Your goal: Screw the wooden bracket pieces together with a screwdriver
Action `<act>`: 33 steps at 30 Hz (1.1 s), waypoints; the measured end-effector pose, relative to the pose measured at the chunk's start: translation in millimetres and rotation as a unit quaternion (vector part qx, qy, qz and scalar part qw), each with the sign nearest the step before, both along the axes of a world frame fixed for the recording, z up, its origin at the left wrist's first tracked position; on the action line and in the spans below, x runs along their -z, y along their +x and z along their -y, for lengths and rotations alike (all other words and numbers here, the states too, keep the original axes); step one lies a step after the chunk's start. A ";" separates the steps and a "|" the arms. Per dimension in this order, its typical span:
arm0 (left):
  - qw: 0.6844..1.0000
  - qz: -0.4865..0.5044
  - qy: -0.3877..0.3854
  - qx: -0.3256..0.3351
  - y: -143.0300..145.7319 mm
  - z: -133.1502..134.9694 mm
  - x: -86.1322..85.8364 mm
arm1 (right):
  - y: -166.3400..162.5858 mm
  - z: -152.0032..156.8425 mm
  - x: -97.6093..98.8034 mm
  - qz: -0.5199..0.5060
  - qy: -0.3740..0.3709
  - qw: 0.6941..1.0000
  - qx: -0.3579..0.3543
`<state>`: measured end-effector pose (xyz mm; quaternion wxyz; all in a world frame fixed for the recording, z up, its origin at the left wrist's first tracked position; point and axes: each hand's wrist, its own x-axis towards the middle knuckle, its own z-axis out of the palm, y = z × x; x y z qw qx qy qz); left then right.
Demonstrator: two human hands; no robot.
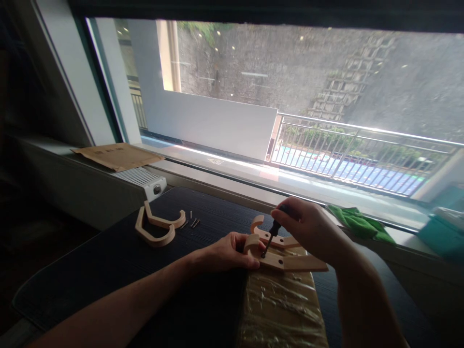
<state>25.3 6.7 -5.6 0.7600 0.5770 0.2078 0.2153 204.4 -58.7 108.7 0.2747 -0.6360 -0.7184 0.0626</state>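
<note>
A screwdriver (276,227) is in my right hand (308,227), its fingers wrapped round the dark handle. The shaft points down, its tip at a hole in the nearer wooden hook (293,263). Around the curled end of that hook, my left hand (232,252) is closed, thumb along the front. Just behind lies a second wooden hook (277,240), also with dark holes. Both hooks rest across a long tape-wrapped package (282,309). Whether a screw sits under the screwdriver tip is too small to make out.
Two more wooden hooks (155,237) lie on the dark table (203,208) at the left, beside several screws (195,223). A green cloth (358,223) and a teal box (442,237) are on the sill at right. A brown envelope (119,155) lies at far left.
</note>
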 end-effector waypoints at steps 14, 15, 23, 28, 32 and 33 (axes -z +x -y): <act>1.000 0.018 -0.007 0.017 -0.5 -1.0 1.0 | -0.2 2.1 -3.8 -0.024 0.003 1.000 -0.005; 1.000 0.016 -0.005 0.016 -0.4 -1.0 0.8 | 0.9 1.3 -2.9 -0.021 0.004 1.000 0.006; 1.000 0.017 -0.010 0.010 -0.5 -1.3 2.9 | -4.4 7.0 -7.2 -0.047 -0.014 0.998 -0.044; 1.000 0.011 -0.010 0.007 -0.5 -0.9 1.3 | -1.9 3.9 -4.2 -0.037 -0.007 0.999 -0.039; 1.000 0.014 -0.007 0.011 -0.5 -0.7 -0.6 | 3.6 -1.3 -0.6 -0.002 -0.006 1.000 0.026; 1.000 0.013 -0.004 0.010 -0.5 -0.6 -0.7 | 3.8 -1.5 -0.3 0.004 -0.002 0.999 0.034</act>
